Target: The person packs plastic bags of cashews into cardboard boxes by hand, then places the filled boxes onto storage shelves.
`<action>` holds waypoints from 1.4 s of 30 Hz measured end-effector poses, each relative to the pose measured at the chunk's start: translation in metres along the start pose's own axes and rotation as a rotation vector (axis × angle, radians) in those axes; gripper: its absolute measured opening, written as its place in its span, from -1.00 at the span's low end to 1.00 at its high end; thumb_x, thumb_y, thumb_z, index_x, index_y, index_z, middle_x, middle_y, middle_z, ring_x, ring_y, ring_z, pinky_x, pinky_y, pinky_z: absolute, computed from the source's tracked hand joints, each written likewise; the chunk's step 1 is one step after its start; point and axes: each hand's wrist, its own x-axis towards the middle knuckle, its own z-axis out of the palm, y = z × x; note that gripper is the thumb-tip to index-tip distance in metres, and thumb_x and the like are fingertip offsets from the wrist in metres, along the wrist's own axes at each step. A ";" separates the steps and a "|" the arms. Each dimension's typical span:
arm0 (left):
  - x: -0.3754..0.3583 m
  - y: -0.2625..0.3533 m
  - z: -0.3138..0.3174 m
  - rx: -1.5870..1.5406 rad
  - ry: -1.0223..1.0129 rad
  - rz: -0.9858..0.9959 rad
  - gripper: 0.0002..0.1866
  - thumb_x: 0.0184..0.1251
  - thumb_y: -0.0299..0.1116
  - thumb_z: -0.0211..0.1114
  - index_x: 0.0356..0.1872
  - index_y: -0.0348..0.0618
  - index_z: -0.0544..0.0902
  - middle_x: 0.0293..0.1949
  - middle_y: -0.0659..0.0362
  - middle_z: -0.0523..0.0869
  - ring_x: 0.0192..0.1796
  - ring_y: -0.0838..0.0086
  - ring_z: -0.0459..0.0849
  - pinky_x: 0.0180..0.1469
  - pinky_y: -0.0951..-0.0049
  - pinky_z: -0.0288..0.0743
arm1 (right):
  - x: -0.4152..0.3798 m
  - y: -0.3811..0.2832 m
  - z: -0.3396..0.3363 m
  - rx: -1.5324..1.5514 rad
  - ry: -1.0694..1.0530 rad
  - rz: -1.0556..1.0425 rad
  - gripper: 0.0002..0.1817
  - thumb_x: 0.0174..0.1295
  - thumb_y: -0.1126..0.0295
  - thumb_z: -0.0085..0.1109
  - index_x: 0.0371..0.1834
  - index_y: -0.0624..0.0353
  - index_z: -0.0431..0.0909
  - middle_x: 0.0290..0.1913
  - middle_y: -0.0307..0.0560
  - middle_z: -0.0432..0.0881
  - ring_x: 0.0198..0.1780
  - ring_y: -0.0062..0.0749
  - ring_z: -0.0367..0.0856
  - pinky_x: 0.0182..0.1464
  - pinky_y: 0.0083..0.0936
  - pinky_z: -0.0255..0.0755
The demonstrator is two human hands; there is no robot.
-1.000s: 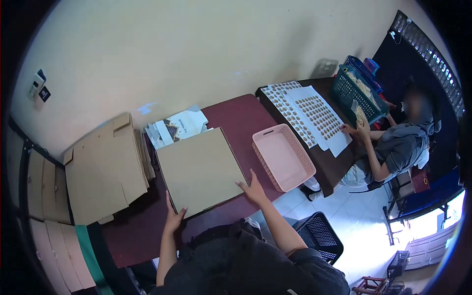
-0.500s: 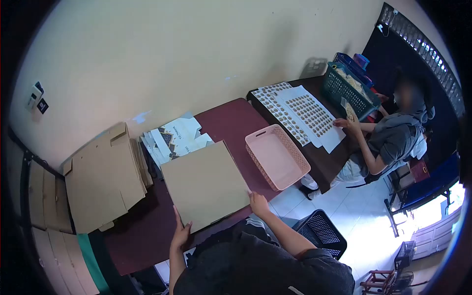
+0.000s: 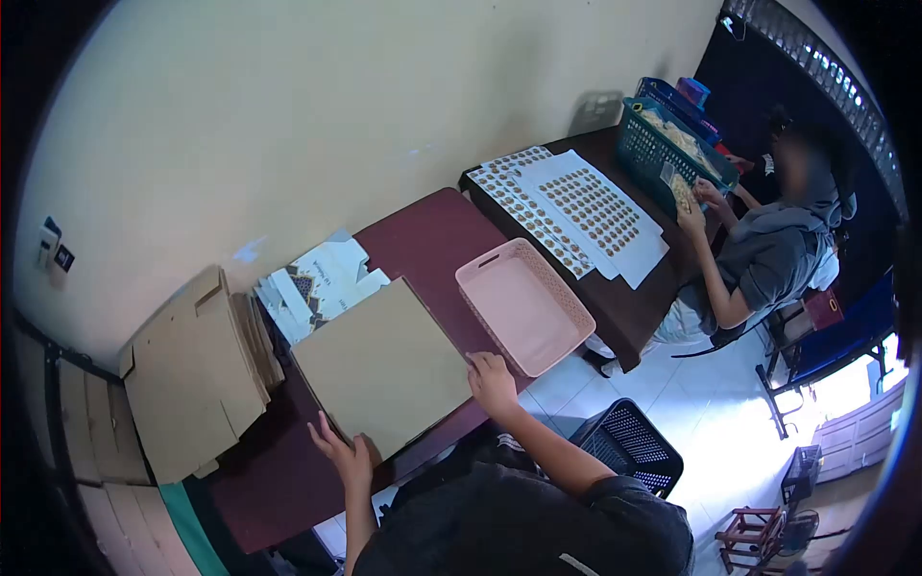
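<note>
A flat brown cardboard box (image 3: pixel 382 370) lies on the maroon-topped table in front of me. My left hand (image 3: pixel 343 453) is at its near left corner, fingers spread apart and thumb by the front edge. At the right corner, the bent fingers of my right hand (image 3: pixel 492 384) grip the edge. Behind the box are white printed cartons (image 3: pixel 327 278), partly covered by it. To its right sits a pink plastic basket (image 3: pixel 523 307) with nothing visible inside.
Folded cardboard (image 3: pixel 197 374) is stacked at the left. A co-worker (image 3: pixel 768 250) sits at the dark table on the right, holding a small clear packet (image 3: pixel 680 192). Sheets of round stickers (image 3: pixel 586 211) and a green basket (image 3: pixel 663 154) are there. A black basket (image 3: pixel 629 446) stands on the floor.
The view has shifted, so the scene sits a little further left. My left hand's fingers have spread, and my right hand has moved slightly up along the box's edge. The co-worker's hands have come together at the packet.
</note>
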 end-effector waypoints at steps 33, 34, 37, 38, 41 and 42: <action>0.099 0.345 0.576 0.737 -1.148 0.985 -0.23 0.09 0.26 0.17 0.36 0.36 0.22 0.47 0.04 -0.28 0.46 -0.13 -0.25 0.35 -0.28 -0.27 | 0.210 0.427 -0.188 0.002 -0.003 0.135 -0.82 0.15 0.50 0.03 -0.26 0.22 0.62 -0.27 0.10 0.59 -0.14 -0.04 0.55 -0.10 -0.23 0.44; 0.097 0.346 0.576 0.740 -1.158 0.978 -0.23 0.09 0.26 0.17 0.36 0.36 0.22 0.47 0.04 -0.28 0.46 -0.13 -0.25 0.35 -0.28 -0.27 | 0.211 0.428 -0.184 0.027 -0.009 0.122 -0.82 0.15 0.49 0.03 -0.26 0.24 0.61 -0.27 0.11 0.58 -0.13 -0.02 0.55 -0.12 -0.22 0.45; 0.092 0.355 0.571 0.854 -1.129 0.956 -0.28 0.09 0.15 0.25 0.33 0.39 0.27 0.48 0.08 -0.26 0.47 -0.07 -0.24 0.34 -0.32 -0.30 | 0.209 0.427 -0.179 -0.068 -0.072 0.172 -0.83 0.14 0.49 0.01 -0.29 0.29 0.59 -0.25 0.13 0.56 -0.11 -0.02 0.56 -0.12 -0.23 0.47; 0.091 0.356 0.573 0.857 -1.131 0.946 -0.28 0.09 0.15 0.25 0.33 0.39 0.27 0.48 0.08 -0.26 0.47 -0.07 -0.24 0.34 -0.32 -0.30 | 0.210 0.425 -0.177 -0.092 -0.077 0.186 -0.83 0.12 0.50 0.01 -0.31 0.30 0.59 -0.23 0.13 0.55 -0.11 -0.03 0.56 -0.11 -0.24 0.47; 0.089 0.356 0.574 0.902 -1.094 0.950 -0.32 0.11 0.11 0.25 0.30 0.39 0.31 0.48 0.11 -0.19 0.48 -0.02 -0.22 0.33 -0.34 -0.25 | 0.207 0.430 -0.164 -0.150 -0.041 0.147 -0.86 0.11 0.51 0.05 -0.33 0.30 0.58 -0.24 0.11 0.54 -0.09 -0.05 0.53 -0.11 -0.24 0.47; 0.090 0.354 0.574 0.903 -1.092 0.942 -0.32 0.11 0.11 0.25 0.30 0.39 0.31 0.48 0.11 -0.19 0.48 -0.02 -0.22 0.33 -0.34 -0.25 | 0.208 0.428 -0.163 -0.169 0.024 0.134 -0.88 0.12 0.49 0.08 -0.38 0.31 0.60 -0.28 0.12 0.54 -0.13 -0.04 0.53 -0.13 -0.23 0.46</action>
